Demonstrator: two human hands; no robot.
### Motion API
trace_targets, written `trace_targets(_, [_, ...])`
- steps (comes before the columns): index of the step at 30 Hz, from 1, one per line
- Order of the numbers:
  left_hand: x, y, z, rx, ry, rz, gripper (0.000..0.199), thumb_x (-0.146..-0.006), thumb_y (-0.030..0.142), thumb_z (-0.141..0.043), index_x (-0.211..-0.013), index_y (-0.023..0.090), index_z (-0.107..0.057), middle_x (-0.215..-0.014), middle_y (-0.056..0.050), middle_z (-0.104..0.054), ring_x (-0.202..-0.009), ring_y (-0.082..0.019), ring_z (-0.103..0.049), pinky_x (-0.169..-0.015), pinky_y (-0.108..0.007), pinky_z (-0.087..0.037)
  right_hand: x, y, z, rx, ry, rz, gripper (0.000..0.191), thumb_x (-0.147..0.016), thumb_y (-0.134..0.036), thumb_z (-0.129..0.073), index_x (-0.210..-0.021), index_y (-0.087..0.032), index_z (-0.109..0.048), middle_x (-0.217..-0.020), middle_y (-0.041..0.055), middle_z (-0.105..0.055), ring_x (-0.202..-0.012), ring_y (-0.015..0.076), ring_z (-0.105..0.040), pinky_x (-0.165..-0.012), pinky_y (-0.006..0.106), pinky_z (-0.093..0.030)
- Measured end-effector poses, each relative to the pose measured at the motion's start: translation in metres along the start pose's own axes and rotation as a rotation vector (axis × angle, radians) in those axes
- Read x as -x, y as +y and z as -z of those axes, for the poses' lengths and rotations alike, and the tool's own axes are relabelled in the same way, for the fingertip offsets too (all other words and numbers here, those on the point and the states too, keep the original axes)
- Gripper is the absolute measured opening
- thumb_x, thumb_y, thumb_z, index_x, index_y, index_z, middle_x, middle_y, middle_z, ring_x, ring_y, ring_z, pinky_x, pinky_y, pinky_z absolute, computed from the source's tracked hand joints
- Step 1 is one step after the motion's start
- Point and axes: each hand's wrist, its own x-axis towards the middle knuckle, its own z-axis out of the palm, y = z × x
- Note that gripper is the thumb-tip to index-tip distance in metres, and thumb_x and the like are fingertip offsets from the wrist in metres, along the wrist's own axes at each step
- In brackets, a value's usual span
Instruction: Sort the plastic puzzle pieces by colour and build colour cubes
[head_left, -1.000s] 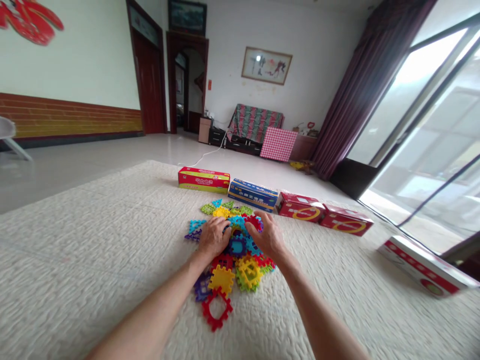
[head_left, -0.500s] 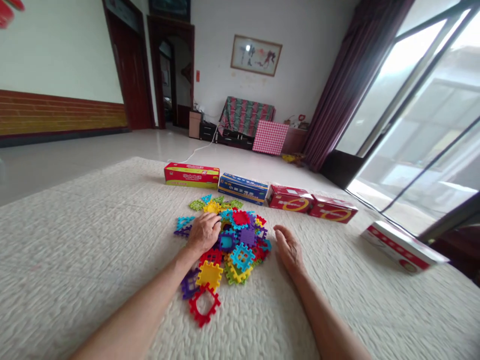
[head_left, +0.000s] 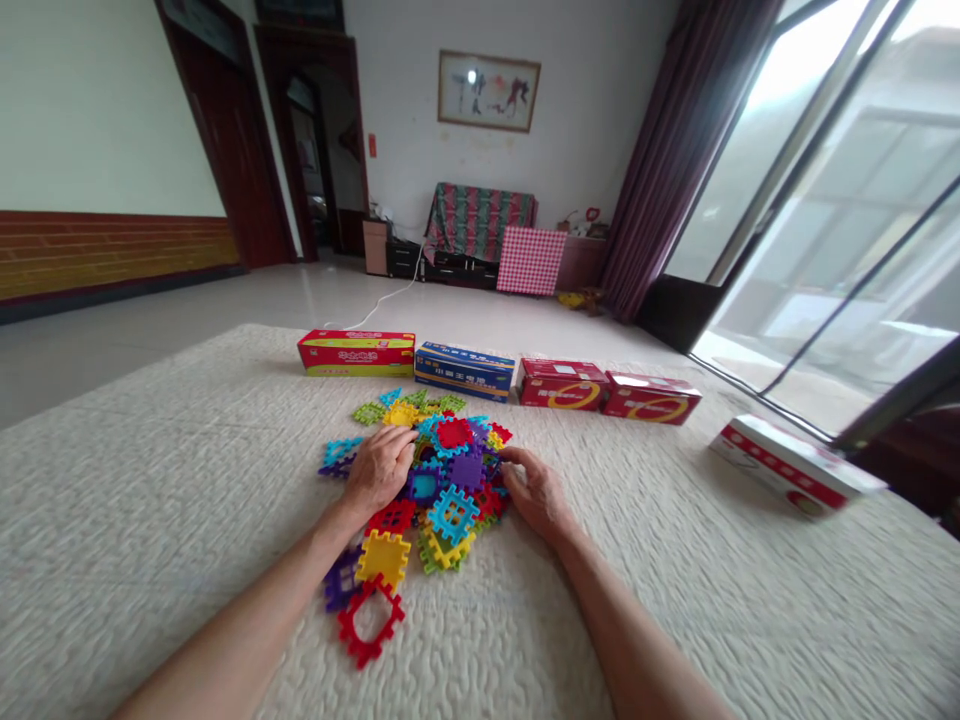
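A pile of notched plastic pieces lies on the quilted cream cover, among them a blue square (head_left: pixel 454 514), a purple square (head_left: pixel 466 471), a yellow square (head_left: pixel 384 560) and a red frame (head_left: pixel 371 621). My left hand (head_left: pixel 381 468) rests on the pile's left side, fingers curled; what they hold, if anything, is hidden. At the right edge of the pile is my right hand (head_left: pixel 536 492), its fingertips against the pieces, the thumb a little apart from the fingers. Nothing shows gripped in it.
Behind the pile stand a red and yellow box (head_left: pixel 357 354), a blue box (head_left: pixel 464 372) and two dark red boxes (head_left: pixel 562 385). A white and red box (head_left: pixel 795 465) lies at the right, near the window.
My right hand has moved left to the edge of the pile. My left hand stays on the pile's left side. The whole view has shifted slightly.
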Motion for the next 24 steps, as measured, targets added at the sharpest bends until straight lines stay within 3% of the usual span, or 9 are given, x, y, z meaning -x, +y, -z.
trace_targets(13, [0.002, -0.001, 0.002, -0.021, -0.035, -0.005, 0.032, -0.092, 0.025, -0.039, -0.109, 0.02, -0.066, -0.115, -0.007, -0.067, -0.113, -0.022, -0.057, -0.104, -0.043, -0.043, -0.004, -0.001, 0.0, -0.098, 0.035, 0.021, 0.023, -0.086, -0.028, -0.047, -0.094, -0.02, -0.067, -0.094, 0.0053, -0.069, -0.089, 0.0183, -0.063, -0.083, 0.032, -0.048])
trace_targets(24, [-0.005, 0.013, 0.027, 0.1, 0.102, 0.107, 0.032, -0.093, 0.029, -0.037, -0.109, 0.021, -0.064, -0.117, -0.007, -0.066, -0.116, -0.02, -0.057, -0.103, -0.039, -0.045, -0.004, 0.001, 0.002, -0.144, 0.055, -0.059, 0.026, -0.088, -0.034, -0.046, -0.093, -0.02, -0.067, -0.092, 0.006, -0.066, -0.085, 0.0191, -0.063, -0.077, 0.03, -0.048])
